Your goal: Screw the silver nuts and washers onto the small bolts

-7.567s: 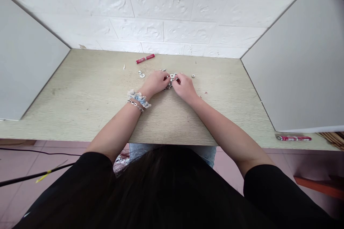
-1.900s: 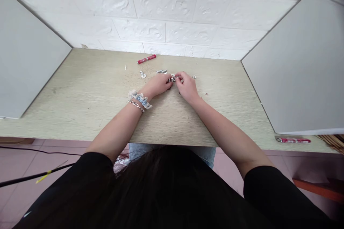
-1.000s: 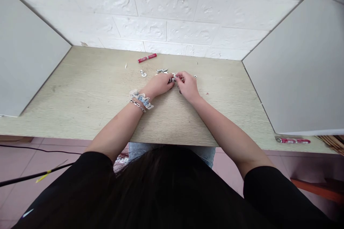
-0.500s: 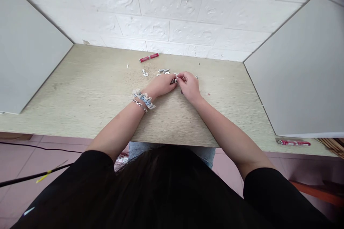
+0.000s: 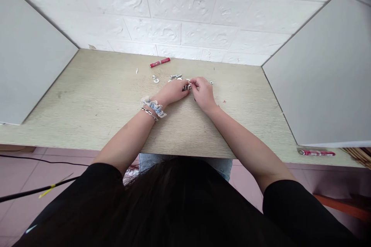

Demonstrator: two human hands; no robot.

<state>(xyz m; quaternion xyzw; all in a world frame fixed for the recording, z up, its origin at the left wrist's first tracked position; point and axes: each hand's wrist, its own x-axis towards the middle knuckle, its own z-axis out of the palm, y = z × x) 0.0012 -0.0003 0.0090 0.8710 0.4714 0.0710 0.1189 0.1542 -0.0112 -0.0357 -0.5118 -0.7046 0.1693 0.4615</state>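
My left hand [image 5: 174, 90], a lacy blue-white scrunchie and chain bracelet at its wrist, is closed on a small silver bolt [image 5: 187, 86]. My right hand [image 5: 204, 94] meets it from the right, thumb and fingers pinched at the bolt's end. What the right fingertips hold is too small to make out. Just beyond my left hand lie loose silver bolts [image 5: 175, 76], beside a washer [image 5: 179, 79]. Another washer [image 5: 156, 81] rests farther left with small hardware against it. A nut [image 5: 211, 83] is right of my right hand.
A red tube-shaped item [image 5: 159, 62] lies near the white brick-pattern wall [image 5: 165, 0]; a similar red one [image 5: 317, 153] is at the table's front right edge. Grey-white panels [image 5: 29, 58] flank the wooden tabletop [image 5: 110, 88] on both sides.
Both hands stay together at the same place, with barely any finger movement. The whole view has shifted very slightly; the loose hardware lies as before.
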